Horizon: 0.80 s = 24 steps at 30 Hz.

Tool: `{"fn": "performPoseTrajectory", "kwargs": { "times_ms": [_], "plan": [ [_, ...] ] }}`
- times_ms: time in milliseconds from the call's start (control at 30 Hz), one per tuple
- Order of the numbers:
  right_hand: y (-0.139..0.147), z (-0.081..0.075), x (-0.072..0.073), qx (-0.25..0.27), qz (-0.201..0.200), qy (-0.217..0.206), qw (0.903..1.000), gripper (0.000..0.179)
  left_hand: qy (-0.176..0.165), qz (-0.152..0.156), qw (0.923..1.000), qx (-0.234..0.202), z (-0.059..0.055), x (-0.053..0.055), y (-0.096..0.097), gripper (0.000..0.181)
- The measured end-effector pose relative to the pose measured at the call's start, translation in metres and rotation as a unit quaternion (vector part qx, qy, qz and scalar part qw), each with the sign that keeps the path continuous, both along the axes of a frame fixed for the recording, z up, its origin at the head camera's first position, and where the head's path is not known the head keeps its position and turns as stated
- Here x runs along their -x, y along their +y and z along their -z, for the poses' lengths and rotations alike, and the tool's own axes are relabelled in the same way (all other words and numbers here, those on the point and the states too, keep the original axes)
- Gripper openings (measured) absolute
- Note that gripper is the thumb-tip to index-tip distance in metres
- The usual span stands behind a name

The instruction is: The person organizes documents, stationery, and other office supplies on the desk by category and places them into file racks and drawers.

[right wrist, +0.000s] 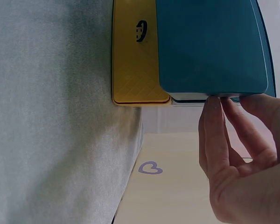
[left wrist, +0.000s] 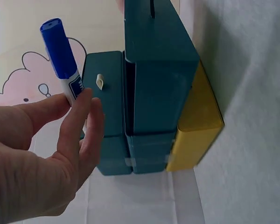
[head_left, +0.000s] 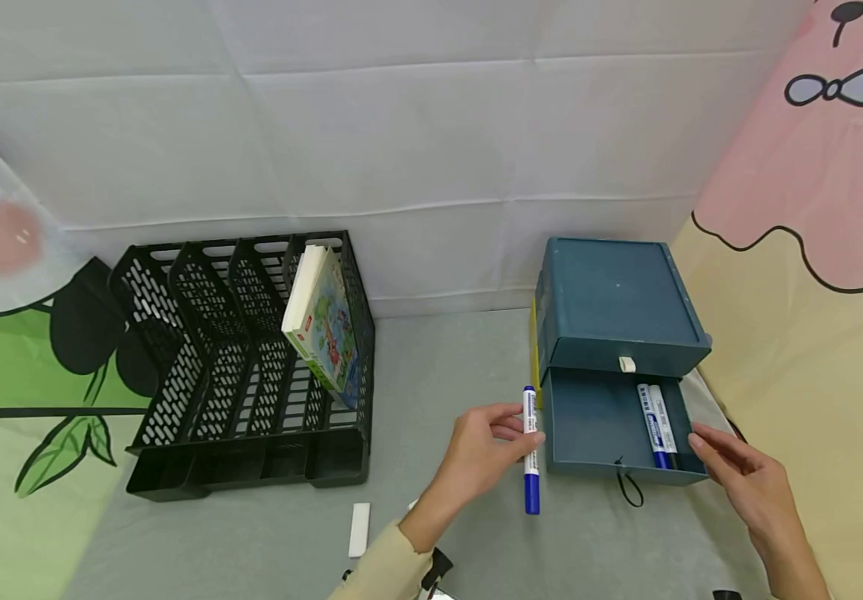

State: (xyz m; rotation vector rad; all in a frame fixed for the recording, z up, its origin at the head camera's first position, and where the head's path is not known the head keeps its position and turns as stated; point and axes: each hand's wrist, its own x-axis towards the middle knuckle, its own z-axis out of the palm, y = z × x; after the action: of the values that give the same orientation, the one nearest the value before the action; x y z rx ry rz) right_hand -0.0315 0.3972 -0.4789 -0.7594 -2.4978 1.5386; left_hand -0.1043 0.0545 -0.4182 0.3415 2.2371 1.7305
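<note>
My left hand (head_left: 487,446) pinches a white marker with a blue cap (head_left: 532,450) between thumb and fingers, cap end down, just left of the open drawer. The left wrist view shows the blue cap (left wrist: 58,46) jutting out beyond the fingertips. The pulled-out lower drawer (head_left: 589,425) belongs to a dark teal drawer box (head_left: 619,287). Inside it, along the right wall, lie a blue-capped marker (head_left: 653,425) and a black-capped marker (head_left: 664,421). My right hand (head_left: 750,479) holds that drawer's right side, thumb by the rim and fingertips on the side wall (right wrist: 214,94).
On the left stands a black slotted rack (head_left: 243,358) with books (head_left: 326,325) leaning in its right compartment. A yellow box (right wrist: 135,51) sits beneath the teal drawers. A small white block (head_left: 359,530) lies on the grey cloth near my left forearm. A dark loop (head_left: 629,492) hangs from the drawer front.
</note>
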Motion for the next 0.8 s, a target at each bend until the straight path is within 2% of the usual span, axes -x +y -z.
{"fn": "performPoseTrajectory", "kwargs": {
  "times_ms": [233,533,800],
  "plan": [
    [0.000,0.001,0.000,0.000,-0.002,0.000,1.0000,0.055,-0.037,0.033,0.9988,0.002,-0.009,0.006,0.029,0.044],
    [0.000,0.000,0.002,-0.010,-0.006,-0.004,0.9999,0.059,-0.086,0.029,0.9958,0.013,-0.009,0.018,0.068,0.033],
    [0.001,-0.001,0.001,-0.006,-0.004,-0.007,1.0000,0.058,-0.062,0.027,0.9956,0.065,-0.002,0.030,0.098,0.027]
  ]
}}
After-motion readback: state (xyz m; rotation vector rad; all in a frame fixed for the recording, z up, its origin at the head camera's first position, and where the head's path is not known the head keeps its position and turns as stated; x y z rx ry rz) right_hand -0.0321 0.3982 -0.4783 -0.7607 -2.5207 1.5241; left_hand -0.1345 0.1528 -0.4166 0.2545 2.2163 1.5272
